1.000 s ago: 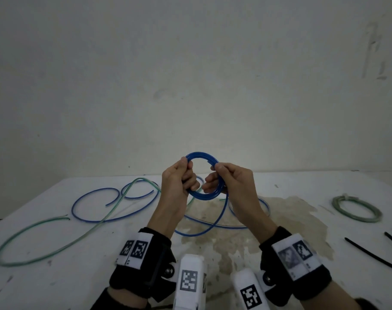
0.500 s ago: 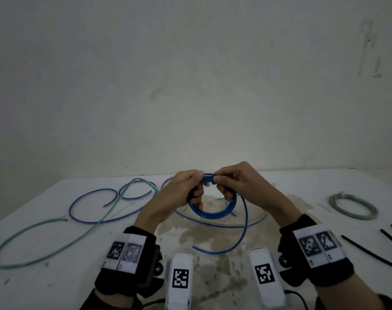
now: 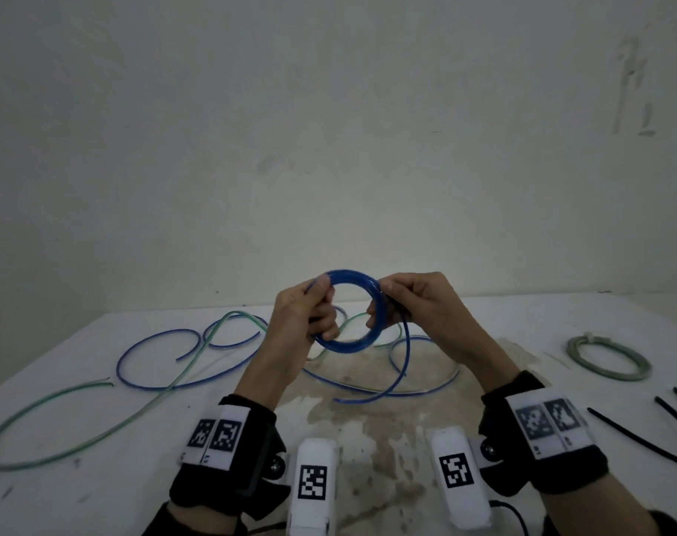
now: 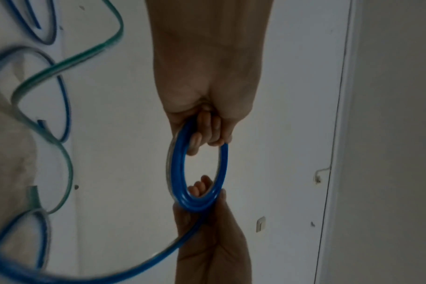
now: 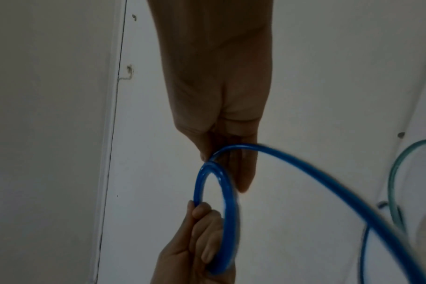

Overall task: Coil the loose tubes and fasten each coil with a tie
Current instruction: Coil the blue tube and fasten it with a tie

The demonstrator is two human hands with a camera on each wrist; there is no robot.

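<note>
Above the table I hold a small blue tube coil (image 3: 348, 347) upright between both hands. My left hand (image 3: 317, 317) grips its left side, fingers curled through the ring. My right hand (image 3: 395, 303) pinches the right side, where the loose blue tail (image 3: 405, 357) leaves the coil and curves down onto the table. In the left wrist view the coil (image 4: 175, 173) hangs from my left hand's fingers (image 4: 208, 132). In the right wrist view the tail (image 5: 316, 174) sweeps off to the right from my right hand (image 5: 228, 157).
A second blue tube (image 3: 151, 383) and a long green tube (image 3: 97, 431) sprawl over the left of the white table (image 3: 464, 323). A tied green coil (image 3: 607, 357) lies at the right, with black ties (image 3: 638, 439) near the right edge. A wall stands close behind.
My hands met at the coil's top half a second ago; they have since moved apart to its sides and lifted it upright. The loose tail's end has drawn in a little.
</note>
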